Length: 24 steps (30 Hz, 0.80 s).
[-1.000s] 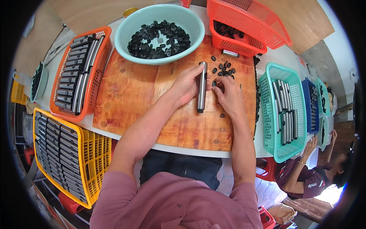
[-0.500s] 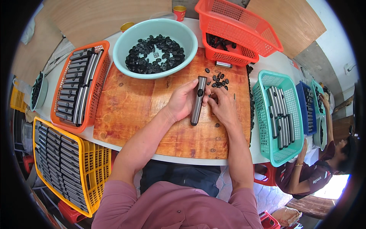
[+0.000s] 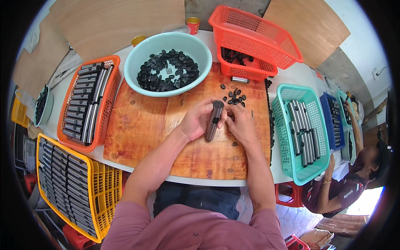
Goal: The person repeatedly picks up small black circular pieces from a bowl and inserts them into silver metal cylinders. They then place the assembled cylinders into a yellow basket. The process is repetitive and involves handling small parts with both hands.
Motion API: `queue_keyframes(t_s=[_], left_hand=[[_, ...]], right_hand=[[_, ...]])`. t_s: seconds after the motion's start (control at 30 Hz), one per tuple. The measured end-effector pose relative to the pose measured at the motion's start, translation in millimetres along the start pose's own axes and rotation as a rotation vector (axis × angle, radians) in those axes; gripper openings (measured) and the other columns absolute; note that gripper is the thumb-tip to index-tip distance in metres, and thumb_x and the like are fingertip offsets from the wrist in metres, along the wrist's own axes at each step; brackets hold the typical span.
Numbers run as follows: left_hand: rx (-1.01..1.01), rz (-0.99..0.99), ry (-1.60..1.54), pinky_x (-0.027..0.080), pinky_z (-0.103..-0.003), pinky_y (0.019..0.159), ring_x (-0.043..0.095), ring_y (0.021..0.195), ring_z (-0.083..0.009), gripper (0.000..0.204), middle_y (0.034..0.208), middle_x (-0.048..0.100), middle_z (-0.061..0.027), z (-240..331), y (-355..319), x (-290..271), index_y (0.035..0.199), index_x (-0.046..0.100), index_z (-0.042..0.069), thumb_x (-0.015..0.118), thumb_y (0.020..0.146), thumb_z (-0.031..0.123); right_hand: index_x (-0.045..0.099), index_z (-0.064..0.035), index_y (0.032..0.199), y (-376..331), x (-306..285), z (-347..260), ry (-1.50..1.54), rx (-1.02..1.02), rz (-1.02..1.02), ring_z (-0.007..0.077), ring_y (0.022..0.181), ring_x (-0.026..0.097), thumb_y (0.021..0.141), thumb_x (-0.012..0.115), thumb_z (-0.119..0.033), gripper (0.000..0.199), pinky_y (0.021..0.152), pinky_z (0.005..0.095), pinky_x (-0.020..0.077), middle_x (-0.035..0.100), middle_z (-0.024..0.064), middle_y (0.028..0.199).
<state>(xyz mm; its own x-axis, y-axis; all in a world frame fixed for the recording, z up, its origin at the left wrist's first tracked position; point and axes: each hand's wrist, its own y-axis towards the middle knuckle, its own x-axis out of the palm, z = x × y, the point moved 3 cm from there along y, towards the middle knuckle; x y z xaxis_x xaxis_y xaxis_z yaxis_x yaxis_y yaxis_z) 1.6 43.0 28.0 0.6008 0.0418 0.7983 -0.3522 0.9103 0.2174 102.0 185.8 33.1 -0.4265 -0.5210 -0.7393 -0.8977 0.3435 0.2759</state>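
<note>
Over the wooden board (image 3: 146, 137), my left hand (image 3: 196, 121) grips a dark grey metal tube (image 3: 213, 121), tilted with its upper end away from me. My right hand (image 3: 239, 124) meets the tube from the right, fingers pinched at its side near a small black cap; whether it holds a cap I cannot tell. A small heap of black caps (image 3: 235, 96) lies on the board just beyond the hands. The big teal bowl (image 3: 141, 62) full of black caps stands behind to the left.
An orange basket (image 3: 68, 133) and a yellow crate (image 3: 104, 196) of tubes sit at left. At right stand a teal basket (image 3: 287, 146) of tubes and a blue basket (image 3: 329, 121); red baskets (image 3: 250, 31) behind. Another person (image 3: 354, 183) sits at far right.
The tube has tipped from lying nearly upright on the board to leaning in my left hand. Both hands have closed in around its middle.
</note>
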Motion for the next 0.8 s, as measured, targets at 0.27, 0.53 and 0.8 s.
queue_keyframes(t_s=[0.27, 0.53, 0.8], left_hand=[[-0.011, -0.106, 0.087, 0.053, -0.038, 0.078, 0.064, 0.089, -0.0263, 0.036, 0.1, 0.067, -0.0156, 1.9, -3.2, 3.4, 0.119, 0.062, 0.005, 0.068, 0.094, 0.031], [0.016, -0.124, 0.127, 0.053, -0.039, 0.08, 0.065, 0.093, -0.0266, 0.038, 0.104, 0.067, -0.0165, 0.8, -4.0, 2.0, 0.125, 0.062, 0.006, 0.068, 0.097, 0.03], [0.022, -0.014, 0.17, 0.055, -0.038, 0.081, 0.066, 0.091, -0.0247, 0.048, 0.106, 0.067, -0.0153, -3.5, -1.6, -1.8, 0.136, 0.053, -0.001, 0.056, 0.104, 0.034]], right_hand=[[0.067, -0.0017, 0.105, -0.1, -1.7, -3.9, 0.014, 0.053, -0.01, 0.0332, 0.088, 0.071, 0.085, 0.074, -0.01, 0.023, 0.077, 0.0423, 0.0558, 0.068, 0.0159, 0.097], [0.067, -0.0017, 0.105, 0.2, -1.0, -2.4, 0.006, 0.049, -0.011, 0.0331, 0.088, 0.071, 0.084, 0.074, -0.009, 0.023, 0.076, 0.0424, 0.0557, 0.068, 0.0157, 0.096], [0.069, -0.0023, 0.103, 0.4, -1.0, -1.1, -0.032, 0.039, 0.002, 0.034, 0.087, 0.07, 0.085, 0.071, -0.011, 0.02, 0.076, 0.0431, 0.0547, 0.068, 0.0152, 0.095]])
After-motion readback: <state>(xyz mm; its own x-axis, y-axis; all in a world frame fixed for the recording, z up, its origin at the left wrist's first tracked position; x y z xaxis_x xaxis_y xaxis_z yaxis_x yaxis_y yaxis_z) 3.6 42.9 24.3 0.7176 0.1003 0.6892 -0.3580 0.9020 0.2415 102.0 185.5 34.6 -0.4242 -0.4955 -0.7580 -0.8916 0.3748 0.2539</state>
